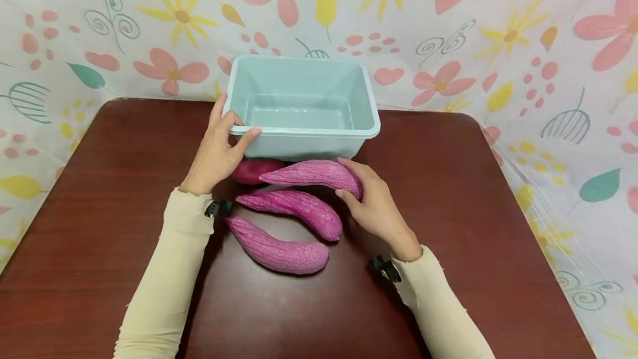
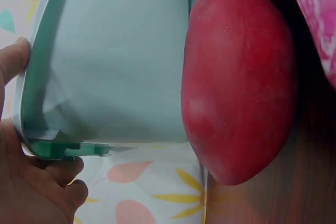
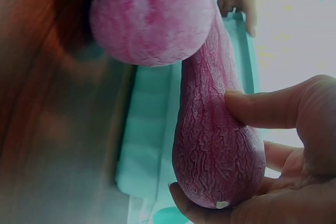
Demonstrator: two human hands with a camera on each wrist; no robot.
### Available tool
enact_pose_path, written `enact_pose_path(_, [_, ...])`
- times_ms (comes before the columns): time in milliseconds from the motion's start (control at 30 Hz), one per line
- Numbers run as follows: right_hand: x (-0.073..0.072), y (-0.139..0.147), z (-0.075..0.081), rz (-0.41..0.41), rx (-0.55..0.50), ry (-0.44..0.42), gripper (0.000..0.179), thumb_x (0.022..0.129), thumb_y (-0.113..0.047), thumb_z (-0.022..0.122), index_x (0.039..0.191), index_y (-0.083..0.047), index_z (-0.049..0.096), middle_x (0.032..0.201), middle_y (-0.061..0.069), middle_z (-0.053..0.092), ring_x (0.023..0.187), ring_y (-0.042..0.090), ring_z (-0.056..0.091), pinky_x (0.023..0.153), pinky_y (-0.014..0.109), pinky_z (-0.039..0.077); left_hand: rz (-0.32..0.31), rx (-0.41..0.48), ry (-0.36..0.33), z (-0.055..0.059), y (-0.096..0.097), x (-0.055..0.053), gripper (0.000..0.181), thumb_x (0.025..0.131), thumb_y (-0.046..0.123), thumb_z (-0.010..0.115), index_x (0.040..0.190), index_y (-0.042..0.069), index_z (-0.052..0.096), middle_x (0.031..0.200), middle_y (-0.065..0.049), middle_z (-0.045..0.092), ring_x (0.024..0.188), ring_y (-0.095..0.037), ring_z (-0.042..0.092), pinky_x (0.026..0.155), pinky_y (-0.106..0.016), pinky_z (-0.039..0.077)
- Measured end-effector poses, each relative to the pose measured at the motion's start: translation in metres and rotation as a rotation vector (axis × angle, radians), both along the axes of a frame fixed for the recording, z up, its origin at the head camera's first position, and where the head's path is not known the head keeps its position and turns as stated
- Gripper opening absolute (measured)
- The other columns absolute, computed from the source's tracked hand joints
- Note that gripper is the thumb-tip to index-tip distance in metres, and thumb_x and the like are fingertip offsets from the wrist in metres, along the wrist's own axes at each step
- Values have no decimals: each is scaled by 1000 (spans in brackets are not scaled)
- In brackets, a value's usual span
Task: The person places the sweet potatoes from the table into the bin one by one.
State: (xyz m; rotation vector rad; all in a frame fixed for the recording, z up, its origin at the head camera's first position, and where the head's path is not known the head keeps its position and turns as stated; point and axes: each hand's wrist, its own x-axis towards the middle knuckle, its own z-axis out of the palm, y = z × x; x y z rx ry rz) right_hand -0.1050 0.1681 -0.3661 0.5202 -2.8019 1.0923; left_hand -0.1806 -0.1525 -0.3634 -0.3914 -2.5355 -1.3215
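Note:
At the near left corner of a light blue plastic basin [image 1: 304,148], my left hand [image 1: 214,151] grips the rim. The left wrist view shows the thumb on one side of the rim and curled fingers beneath it. My right hand [image 1: 374,201] holds the thick end of a wrinkled purple sweet potato [image 1: 319,173] between thumb and fingers, just in front of the basin. Two more curved ones, a bright purple sweet potato [image 1: 294,209] and a paler purple sweet potato [image 1: 281,251], lie nearer. A smooth red sweet potato [image 2: 239,82] lies against the basin's front, partly covered in the head view.
All of this stands on a dark reddish-brown table [image 1: 279,314] with rounded far corners. Behind it hangs a white cloth [image 1: 319,32] printed with flowers and leaves, close to the basin's back. Black wrist cameras sit at both cuffs.

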Motion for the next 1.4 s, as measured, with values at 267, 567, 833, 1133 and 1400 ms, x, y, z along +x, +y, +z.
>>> enact_pose_path(267, [3,-3,8,2,-22,39,60,91,-10,73,146,-15,51,141,11,59,129,28,57,109,47,45,-14,16,0,0,0,0,40,98,37,65,91,3,47,170,-11,12,160,-17,8,113,-54,39])
enact_pose_path(567, [5,-5,16,10,-46,68,58,91,-10,72,145,-15,52,138,10,60,126,26,58,107,46,46,-26,32,-6,0,-3,-1,40,98,37,64,91,2,47,171,-7,11,160,-15,7,115,-55,37])
enact_pose_path(833, [6,-7,23,-11,-71,72,58,91,-10,73,145,-16,53,137,8,61,125,23,59,105,44,46,-31,31,3,-1,-4,-2,38,97,41,66,91,6,50,171,-6,14,159,-11,8,118,-57,33])
enact_pose_path(1133, [8,-9,27,-35,-113,88,62,90,-11,74,147,-16,51,139,8,60,123,23,58,103,43,46,-27,40,14,-3,-4,-2,38,97,37,67,92,4,50,170,-8,15,159,-13,8,119,-58,31])
enact_pose_path(1400, [7,-10,32,-106,-167,115,59,89,-13,75,144,-15,53,138,8,61,123,24,59,103,44,46,-15,33,16,-3,-3,-3,36,97,32,68,92,1,50,170,-9,16,159,-17,9,119,-58,32])
